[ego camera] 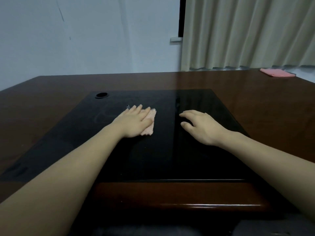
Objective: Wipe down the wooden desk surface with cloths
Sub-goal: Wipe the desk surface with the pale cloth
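Left hand: the left hand [134, 120] lies flat with fingers spread, pressing a small pink fuzzy cloth [150, 122] onto the dark glossy inset panel [153, 155] of the brown wooden bench [255, 99].
Cloth position: under the left palm and fingers, its edge showing on the side toward the right hand.
Round black cable hole [101, 95]: beyond the left hand, to its left.
Right hand: the right hand [201, 126] is empty, fingers loosely arched, fingertips touching the panel, near the cloth but apart from it.
Spare cloth: a folded pink cloth [277, 72] lies far beyond the right hand, at the bench's back edge.
Advice: keep the palm flat, pressure even, strokes overlapping; faint smears beside the left hand suggest that area needs another pass.
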Demonstrator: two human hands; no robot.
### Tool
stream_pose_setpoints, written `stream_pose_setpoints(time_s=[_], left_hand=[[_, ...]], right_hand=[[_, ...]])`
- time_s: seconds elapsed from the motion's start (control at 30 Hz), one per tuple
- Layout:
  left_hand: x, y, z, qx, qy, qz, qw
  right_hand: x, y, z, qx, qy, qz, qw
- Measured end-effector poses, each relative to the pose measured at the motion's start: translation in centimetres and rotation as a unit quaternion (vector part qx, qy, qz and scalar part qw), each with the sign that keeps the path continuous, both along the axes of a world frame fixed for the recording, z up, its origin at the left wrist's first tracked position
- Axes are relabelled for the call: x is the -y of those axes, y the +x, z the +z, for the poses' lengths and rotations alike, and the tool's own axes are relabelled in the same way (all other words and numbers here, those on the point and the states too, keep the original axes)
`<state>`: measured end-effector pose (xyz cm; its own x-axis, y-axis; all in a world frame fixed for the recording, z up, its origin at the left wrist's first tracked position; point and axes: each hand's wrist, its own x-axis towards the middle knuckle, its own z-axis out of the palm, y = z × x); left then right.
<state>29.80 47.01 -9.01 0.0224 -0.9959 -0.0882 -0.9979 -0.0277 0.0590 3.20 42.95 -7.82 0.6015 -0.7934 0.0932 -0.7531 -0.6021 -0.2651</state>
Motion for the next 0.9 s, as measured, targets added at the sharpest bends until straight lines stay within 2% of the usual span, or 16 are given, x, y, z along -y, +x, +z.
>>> stream_pose_setpoints(time_s=[0.2,0.47,0.63,0.77,0.9], left_hand=[[0.3,-1.8,0.9,0.001,-0.007,0.019,1.0],[-11.1,-5.9,1.6,0.009,0.013,-0.077,0.997],[-15.7,-6.1,1.3,-0.001,0.026,-0.072,0.997],[-14.3,-5.8,1.3,-0.007,0.018,-0.041,0.999],[-9.4,-4.1,1.0,0.019,0.021,0.015,0.999]], right_hand=[[-0.4,-0.2,0.2,-0.028,-0.001,-0.009,1.0],[-0.5,-0.1,-0.4,-0.04,-0.007,-0.013,0.999],[-0.4,-0.4,-0.5,-0.039,-0.011,-0.003,0.999],[-0.6,-0.5,-0.4,-0.037,-0.009,-0.003,0.999],[-0.6,-0.6,-0.2,-0.036,-0.006,-0.002,0.999]])
